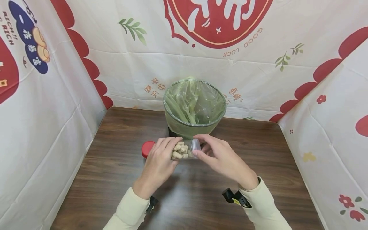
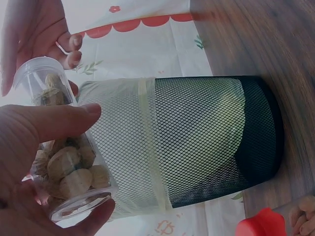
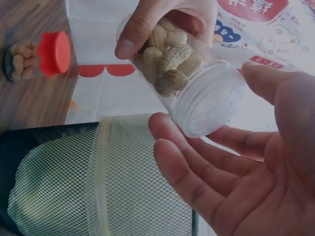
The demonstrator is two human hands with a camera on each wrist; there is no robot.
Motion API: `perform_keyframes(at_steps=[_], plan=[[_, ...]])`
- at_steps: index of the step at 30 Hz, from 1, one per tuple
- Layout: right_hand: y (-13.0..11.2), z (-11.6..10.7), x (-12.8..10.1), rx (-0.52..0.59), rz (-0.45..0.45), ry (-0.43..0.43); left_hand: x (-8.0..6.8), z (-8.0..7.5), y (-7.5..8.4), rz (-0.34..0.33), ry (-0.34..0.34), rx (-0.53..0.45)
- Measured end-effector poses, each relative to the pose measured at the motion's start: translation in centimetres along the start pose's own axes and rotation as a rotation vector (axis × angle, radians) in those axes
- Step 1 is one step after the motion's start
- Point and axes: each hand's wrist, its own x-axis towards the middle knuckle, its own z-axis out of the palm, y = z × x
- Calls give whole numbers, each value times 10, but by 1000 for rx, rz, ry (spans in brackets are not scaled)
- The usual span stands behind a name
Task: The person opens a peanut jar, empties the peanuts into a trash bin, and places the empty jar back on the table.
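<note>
Peanut jar (image 1: 186, 150) sits crosswise before the bin (image 1: 184, 128), its long axis between our hands: the left hand (image 1: 161, 157) grips its body, the right hand (image 1: 220, 157) is spread round its threaded end, contact unclear. We see peanuts (image 1: 177, 155) inside, more in the red-lidded jar (image 3: 42, 55) on the surface (image 1: 115, 182), and a liner (image 1: 187, 99) in the bin.

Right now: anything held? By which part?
Jar of peanuts, held around its body by the left grip. The right grip is at its ridged end; contact there can't be told.
</note>
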Motion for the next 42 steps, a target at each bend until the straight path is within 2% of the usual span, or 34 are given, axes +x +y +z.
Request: perform_keyframes(at_steps=[4,8,21,27,36,42], plan=[[0,0,0,-11,-20,19,0,0,-1,1,-5,-15],[-1,-1,0,-45,-64,34,-1,-1,-2,-28,-35,-59],[2,-8,-4,-103,-280,45,-1,-4,2,-195,-196,-191],[1,-12,-6,-129,-313,53,-2,-3,1,-242,-236,-243],[1,-33,-11,-197,-249,106,-2,-4,-3,-274,-194,-316],[6,-52,-13,-266,-248,164,-1,-4,-7,-296,-142,-355]])
